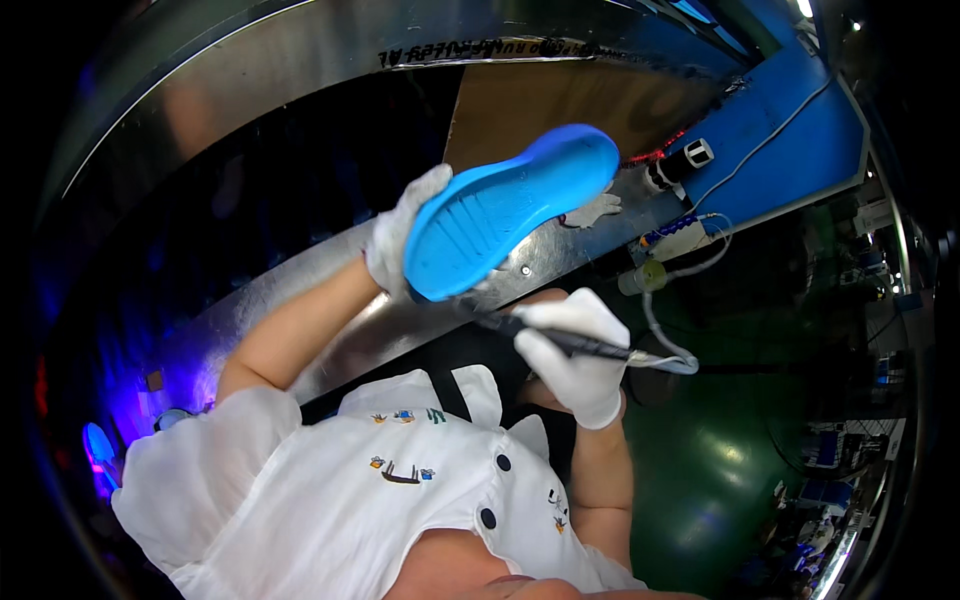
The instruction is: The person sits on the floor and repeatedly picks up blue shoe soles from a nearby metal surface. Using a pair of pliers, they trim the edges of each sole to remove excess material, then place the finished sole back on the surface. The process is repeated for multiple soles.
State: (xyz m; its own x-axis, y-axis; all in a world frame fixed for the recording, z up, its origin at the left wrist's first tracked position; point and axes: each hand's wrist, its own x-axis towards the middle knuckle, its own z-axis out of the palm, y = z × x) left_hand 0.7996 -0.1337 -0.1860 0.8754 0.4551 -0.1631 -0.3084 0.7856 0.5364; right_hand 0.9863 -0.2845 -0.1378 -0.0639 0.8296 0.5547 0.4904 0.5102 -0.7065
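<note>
A bright blue shoe sole [505, 212] is held up at a tilt over the metal ledge. My left hand [392, 240], in a white glove, grips it by its left edge, fingers partly hidden behind it. In my white-gloved right hand [582, 360] is a black pen-like tool [598, 347], closed between thumb and fingers. A clear hose [682, 364] runs off the tool's rear end. Its front end points toward the sole's lower edge; that tip is blurred, so I cannot tell whether it touches.
The metal ledge [345, 345] crosses in front of me, with a brown board [545, 95] behind. A white glove-like thing [597, 210] lies beyond the sole. On the right are a black-and-white cylinder [685, 160], a blue panel [775, 130] and a hose fitting [650, 276].
</note>
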